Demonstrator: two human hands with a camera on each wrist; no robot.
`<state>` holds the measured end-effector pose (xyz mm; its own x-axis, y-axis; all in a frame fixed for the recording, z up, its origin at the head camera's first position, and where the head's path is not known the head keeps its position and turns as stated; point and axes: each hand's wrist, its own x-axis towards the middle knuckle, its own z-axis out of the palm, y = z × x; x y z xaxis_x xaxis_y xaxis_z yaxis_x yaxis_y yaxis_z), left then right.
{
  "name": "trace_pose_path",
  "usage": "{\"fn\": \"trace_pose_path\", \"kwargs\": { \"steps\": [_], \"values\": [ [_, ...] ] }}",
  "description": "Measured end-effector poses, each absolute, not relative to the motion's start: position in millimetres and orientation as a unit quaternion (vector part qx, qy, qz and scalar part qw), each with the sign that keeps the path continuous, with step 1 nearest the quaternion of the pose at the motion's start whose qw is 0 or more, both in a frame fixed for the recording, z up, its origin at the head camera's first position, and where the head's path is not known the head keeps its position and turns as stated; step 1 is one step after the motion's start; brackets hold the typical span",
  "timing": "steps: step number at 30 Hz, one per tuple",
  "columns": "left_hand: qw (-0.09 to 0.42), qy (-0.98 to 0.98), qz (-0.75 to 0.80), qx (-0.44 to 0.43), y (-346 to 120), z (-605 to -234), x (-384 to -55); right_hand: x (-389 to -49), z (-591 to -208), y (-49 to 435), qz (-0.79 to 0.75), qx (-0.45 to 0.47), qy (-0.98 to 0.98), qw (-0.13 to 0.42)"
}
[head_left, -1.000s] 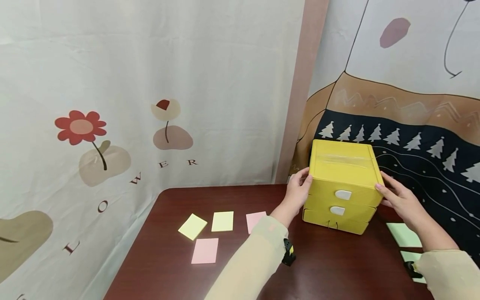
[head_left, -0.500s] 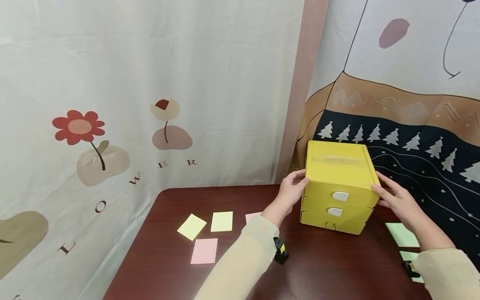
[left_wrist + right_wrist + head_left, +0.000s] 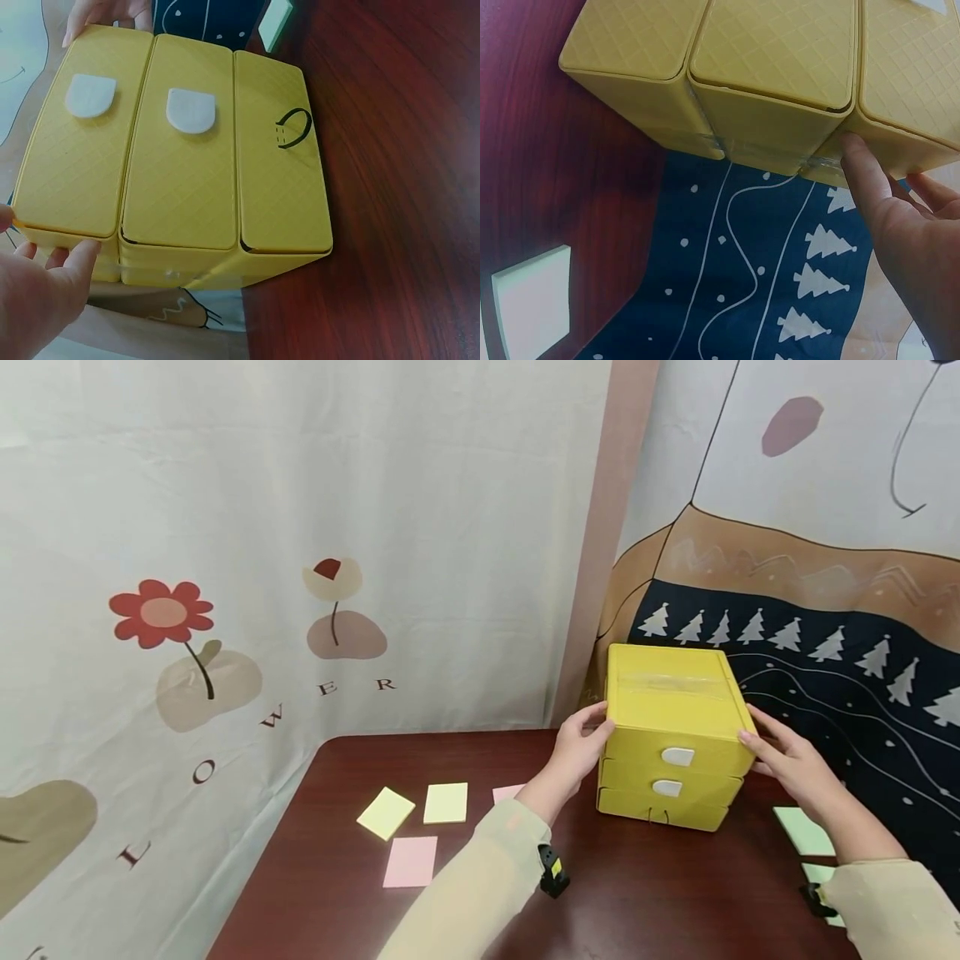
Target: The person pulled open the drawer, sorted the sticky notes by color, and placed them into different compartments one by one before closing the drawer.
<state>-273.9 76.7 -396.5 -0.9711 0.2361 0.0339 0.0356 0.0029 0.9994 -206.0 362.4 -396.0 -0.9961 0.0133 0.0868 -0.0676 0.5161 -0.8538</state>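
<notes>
A yellow drawer box (image 3: pixel 675 693) with three stacked drawers stands at the right of the table. White tabs mark the upper two drawers (image 3: pixel 191 111), and a black loop (image 3: pixel 294 129) is on the lowest one. Clear tape crosses its top. My left hand (image 3: pixel 573 752) rests with thumb and fingertips against the box's left side, near the upper front edge. On the opposite side my right hand (image 3: pixel 911 225) lays its thumb along the top drawer's side wall, its other fingers farther back. Between them the hands hold the box.
Yellow sticky-note pads (image 3: pixel 446 802) and pink pads (image 3: pixel 410 862) lie on the dark red table (image 3: pixel 337 902) at left. Green pads (image 3: pixel 804 831) lie by the right forearm. A printed curtain (image 3: pixel 450 527) hangs behind the table.
The drawer box has shifted left and slightly nearer, with both hands staying on its sides. My left forearm now covers more of the farther pink pad.
</notes>
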Motion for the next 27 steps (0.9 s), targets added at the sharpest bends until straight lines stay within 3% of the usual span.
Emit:
{"fn": "trace_pose_path", "kwargs": {
  "steps": [17, 27],
  "values": [
    [0.056, 0.697, 0.708, 0.094, 61, -396, -263, -208, -395, 351, 0.504, 0.032, -0.863, 0.027],
    [0.077, 0.69, 0.716, 0.079, 42, -394, -264, -213, -393, 338, 0.506, 0.038, -0.862, 0.015]
  ]
}}
